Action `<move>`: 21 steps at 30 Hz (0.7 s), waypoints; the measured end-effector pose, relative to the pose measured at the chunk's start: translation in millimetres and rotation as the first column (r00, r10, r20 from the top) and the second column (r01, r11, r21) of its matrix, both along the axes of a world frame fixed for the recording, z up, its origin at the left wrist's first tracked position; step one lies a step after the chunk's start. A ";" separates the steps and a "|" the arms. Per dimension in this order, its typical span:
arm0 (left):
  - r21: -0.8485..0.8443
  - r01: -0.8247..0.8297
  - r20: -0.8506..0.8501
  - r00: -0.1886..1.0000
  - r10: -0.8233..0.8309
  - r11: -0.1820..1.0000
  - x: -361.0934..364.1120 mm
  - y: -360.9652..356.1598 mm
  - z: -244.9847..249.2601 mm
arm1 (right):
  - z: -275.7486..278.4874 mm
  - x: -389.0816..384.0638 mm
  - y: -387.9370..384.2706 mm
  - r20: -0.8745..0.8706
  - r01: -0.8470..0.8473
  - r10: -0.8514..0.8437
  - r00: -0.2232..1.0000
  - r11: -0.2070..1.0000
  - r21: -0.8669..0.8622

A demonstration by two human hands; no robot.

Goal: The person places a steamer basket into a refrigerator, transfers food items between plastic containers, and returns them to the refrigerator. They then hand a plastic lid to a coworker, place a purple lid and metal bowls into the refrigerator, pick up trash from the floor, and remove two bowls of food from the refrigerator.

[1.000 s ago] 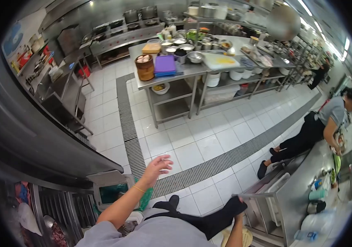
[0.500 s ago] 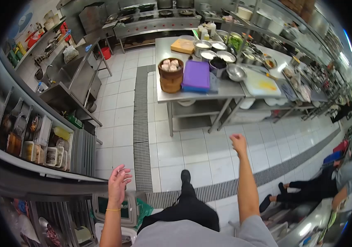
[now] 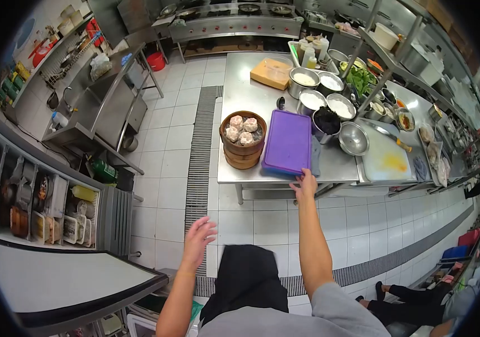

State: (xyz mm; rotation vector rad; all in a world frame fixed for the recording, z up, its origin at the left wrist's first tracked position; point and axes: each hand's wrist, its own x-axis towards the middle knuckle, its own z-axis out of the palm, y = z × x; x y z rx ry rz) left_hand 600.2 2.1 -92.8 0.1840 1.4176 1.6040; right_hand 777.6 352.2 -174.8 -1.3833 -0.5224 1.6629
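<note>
At the near right corner of a purple-lidded plastic container (image 3: 288,140) is my right hand (image 3: 306,184), its fingertips on the edge and the thumb held apart. My left hand (image 3: 199,238) hangs in the air over the floor, fingers spread, with nothing in it. Left of the container stands a round bamboo steamer (image 3: 242,155) holding several pleated dumplings (image 3: 246,138). Both rest on a steel table (image 3: 234,101). A dark cloth-like item (image 3: 316,157) lies partly under the container's right side.
Behind the container are metal bowls of white powder (image 3: 340,105), a pot of dark stuff (image 3: 326,121) and an orange block (image 3: 272,74). A knife (image 3: 389,136) lies by a stained cutting board (image 3: 386,157). An open refrigerator (image 3: 37,191) is at left; another person's legs (image 3: 414,300) show lower right.
I have moved closer to the steel table. My right hand has reached forward from above the floor to the container's corner. A white panel now shows at lower left.
</note>
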 end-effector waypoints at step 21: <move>0.360 0.362 -0.124 0.932 -0.340 0.860 127.6 180.5 41.4 | 103.1 172.5 -123.3 -0.185 -0.018 0.118 0.976 0.882 0.470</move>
